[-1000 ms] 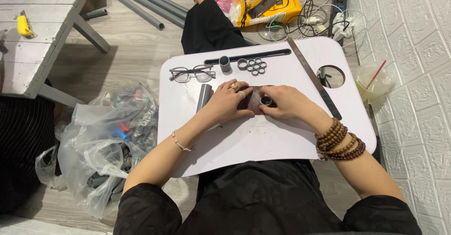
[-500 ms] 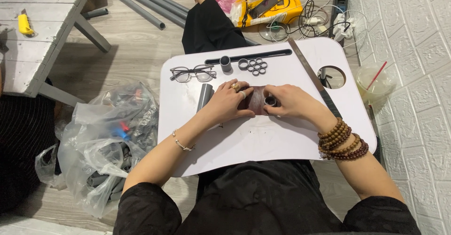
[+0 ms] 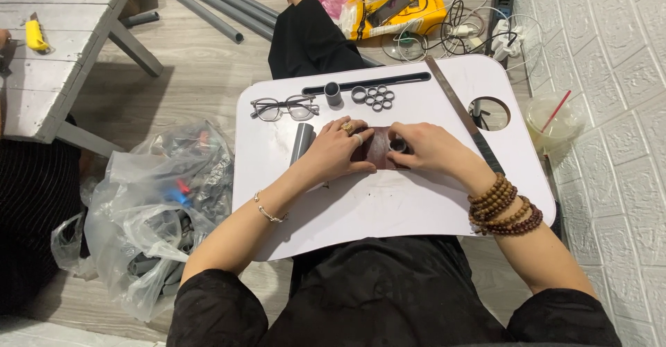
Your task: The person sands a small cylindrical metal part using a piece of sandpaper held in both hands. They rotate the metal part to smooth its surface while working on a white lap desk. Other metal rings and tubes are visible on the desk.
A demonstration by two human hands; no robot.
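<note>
Left hand [image 3: 338, 149] presses flat, fingers together, pinning brown sandpaper sheet [image 3: 374, 149] to white lap tray [image 3: 388, 208], steadying it while right hand [image 3: 427, 147] pinches grey pipe ring [image 3: 397, 144] upon it.

The left hand [image 3: 338, 149] covers most of the dark brown sheet [image 3: 377, 150], so its shape cannot be told. The small dark ring [image 3: 397, 145] sits half hidden under the right hand [image 3: 429, 148]; whether the fingers pinch it or only rest on it is unclear. The grey tube [image 3: 302, 142] disappears beneath the left hand. The contents of the clear plastic bag [image 3: 156, 208] are blurred. The grey bench [image 3: 52, 49] is cut off at the left edge.
</note>
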